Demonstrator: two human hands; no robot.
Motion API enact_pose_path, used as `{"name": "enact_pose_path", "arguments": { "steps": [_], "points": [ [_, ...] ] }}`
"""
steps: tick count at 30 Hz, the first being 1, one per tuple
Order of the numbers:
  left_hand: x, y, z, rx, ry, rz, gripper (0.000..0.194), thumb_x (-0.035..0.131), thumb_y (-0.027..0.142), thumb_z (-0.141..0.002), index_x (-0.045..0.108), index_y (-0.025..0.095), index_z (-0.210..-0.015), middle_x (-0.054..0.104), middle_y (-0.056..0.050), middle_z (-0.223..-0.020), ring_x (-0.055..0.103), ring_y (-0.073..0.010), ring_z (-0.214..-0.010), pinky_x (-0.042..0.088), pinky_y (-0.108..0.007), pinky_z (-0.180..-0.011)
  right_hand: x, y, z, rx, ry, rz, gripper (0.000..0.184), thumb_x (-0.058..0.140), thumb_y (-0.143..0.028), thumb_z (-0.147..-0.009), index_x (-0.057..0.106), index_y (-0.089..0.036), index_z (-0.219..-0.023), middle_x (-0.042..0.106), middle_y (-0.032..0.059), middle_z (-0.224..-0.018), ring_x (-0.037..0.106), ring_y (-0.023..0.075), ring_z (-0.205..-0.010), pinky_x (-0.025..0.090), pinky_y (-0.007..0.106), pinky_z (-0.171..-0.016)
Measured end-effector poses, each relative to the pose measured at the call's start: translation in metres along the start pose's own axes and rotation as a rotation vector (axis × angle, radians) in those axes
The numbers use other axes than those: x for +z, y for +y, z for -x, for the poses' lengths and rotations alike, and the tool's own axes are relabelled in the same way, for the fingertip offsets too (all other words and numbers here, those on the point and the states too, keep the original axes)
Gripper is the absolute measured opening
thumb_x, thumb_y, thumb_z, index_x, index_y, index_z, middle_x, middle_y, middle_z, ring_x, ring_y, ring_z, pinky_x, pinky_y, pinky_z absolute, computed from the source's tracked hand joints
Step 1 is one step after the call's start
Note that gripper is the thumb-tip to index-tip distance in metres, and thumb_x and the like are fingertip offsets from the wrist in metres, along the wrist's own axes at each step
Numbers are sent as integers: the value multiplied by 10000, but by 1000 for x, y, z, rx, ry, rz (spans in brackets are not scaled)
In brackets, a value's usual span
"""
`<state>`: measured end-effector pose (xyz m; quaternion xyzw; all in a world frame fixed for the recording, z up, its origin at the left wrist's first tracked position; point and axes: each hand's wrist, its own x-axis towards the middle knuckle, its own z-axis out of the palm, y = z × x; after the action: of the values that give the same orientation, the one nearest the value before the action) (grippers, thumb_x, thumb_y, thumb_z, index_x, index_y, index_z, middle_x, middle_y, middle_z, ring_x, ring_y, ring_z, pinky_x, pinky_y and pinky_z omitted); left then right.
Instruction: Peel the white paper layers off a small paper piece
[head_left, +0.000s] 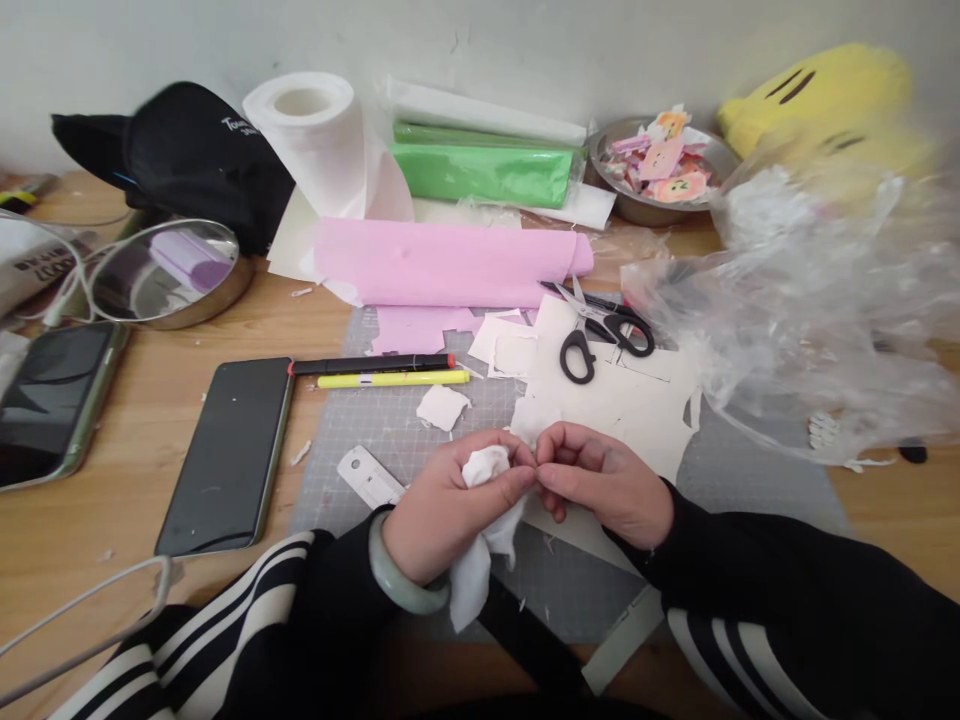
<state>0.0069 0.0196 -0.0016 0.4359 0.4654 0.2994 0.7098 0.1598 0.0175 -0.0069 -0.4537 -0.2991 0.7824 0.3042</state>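
My left hand [442, 505] is closed around a crumpled white tissue [470, 585], whose loose end hangs below the palm. The fingertips of my right hand [611, 490] are pinched together and meet my left fingertips; whatever lies between them is too small to make out. Under both hands is a grey cutting mat [330, 485] with a cream paper sheet [637, 410] on it. Black-handled scissors [577, 355] rest on that sheet. A torn white paper piece [442, 407] and a ruler [369, 478] are near my left hand.
Two phones [229, 455] [60, 400] and a metal bowl [225, 300] are at left. Markers [390, 379] lie beyond my hands, before pink paper [450, 262]. A white roll [307, 130] stands behind. Clear plastic [817, 330] spreads at right, near a bowl of scraps [645, 205].
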Motion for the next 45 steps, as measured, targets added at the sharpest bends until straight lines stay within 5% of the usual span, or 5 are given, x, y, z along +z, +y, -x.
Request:
{"name": "enact_pose_path", "arguments": {
  "steps": [8,32,45],
  "points": [
    [-1,1,0,50,-19,-121,53,559,179,-687,535,143,-657,484,18,-591,422,-74,-561,370,-183,-538,3,-1,2,15,6,23,167,630,-137,-596,477,-124,-661,492,-52,-550,451,22,-468,401,149,-430],
    [0,0,1,5,-70,127,57,596,178,-716,561,133,-715,582,25,-618,513,-56,-602,400,-161,-601,-1,1,-2,33,-31,-70,251,670,-273,-574,478,-128,-644,501,-56,-482,476,33,-415,397,154,-406],
    [-2,-4,0,-1,-17,-10,85,597,197,-686,540,134,-693,506,33,-603,439,-57,-559,358,-167,-538,3,1,1,-7,11,-14,263,675,-283,-595,480,-117,-653,516,-46,-530,470,21,-435,400,143,-408]
  ]
}}
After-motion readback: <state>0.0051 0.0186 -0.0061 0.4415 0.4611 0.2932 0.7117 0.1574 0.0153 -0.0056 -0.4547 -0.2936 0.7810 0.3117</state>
